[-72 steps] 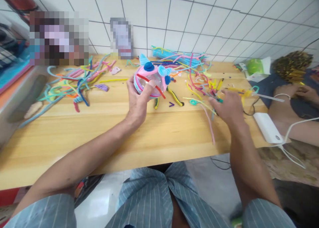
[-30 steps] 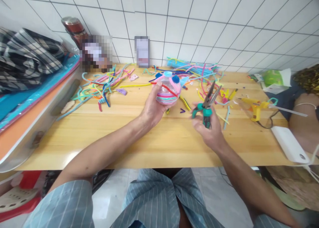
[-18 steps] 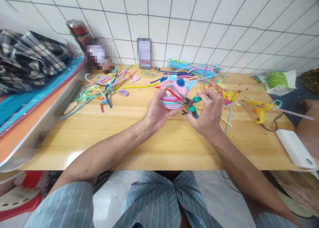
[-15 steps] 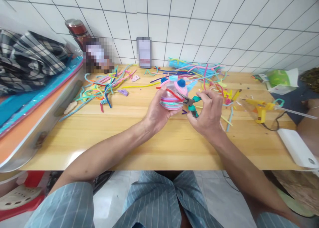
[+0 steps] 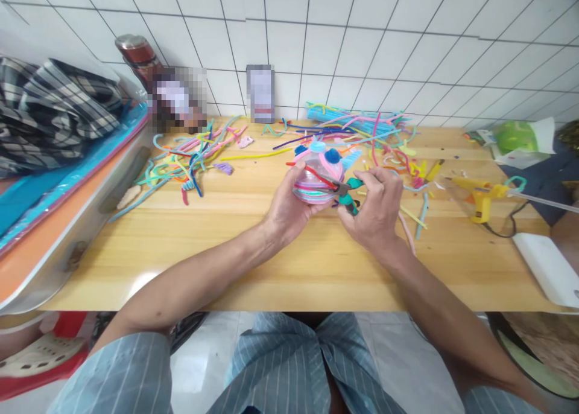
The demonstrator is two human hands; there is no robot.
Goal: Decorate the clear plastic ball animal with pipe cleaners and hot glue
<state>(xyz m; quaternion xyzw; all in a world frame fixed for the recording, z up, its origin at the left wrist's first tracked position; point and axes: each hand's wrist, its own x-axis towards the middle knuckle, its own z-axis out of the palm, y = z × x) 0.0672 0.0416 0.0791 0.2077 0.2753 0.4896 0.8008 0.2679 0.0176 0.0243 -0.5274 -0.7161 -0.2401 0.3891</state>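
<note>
My left hand (image 5: 286, 207) is closed around a clear round ball (image 5: 316, 175) wrapped in pink and blue pipe cleaners, with blue pompoms on top and a red pipe cleaner across it. It holds the ball just above the wooden table (image 5: 235, 245). My right hand (image 5: 373, 212) grips teal-handled pliers (image 5: 346, 191), whose jaws point left and touch the red pipe cleaner on the ball.
Loose pipe cleaners (image 5: 185, 160) litter the table's back left, and a bundle (image 5: 353, 121) lies by the tiled wall. A yellow glue gun (image 5: 482, 194) and a white power bank (image 5: 547, 269) lie at the right. A plaid cloth (image 5: 49, 112) sits on the left shelf.
My right hand picked the pliers up from the table's right side, swung them left and brought the jaws onto the ball. In the last half second both hands barely moved.
</note>
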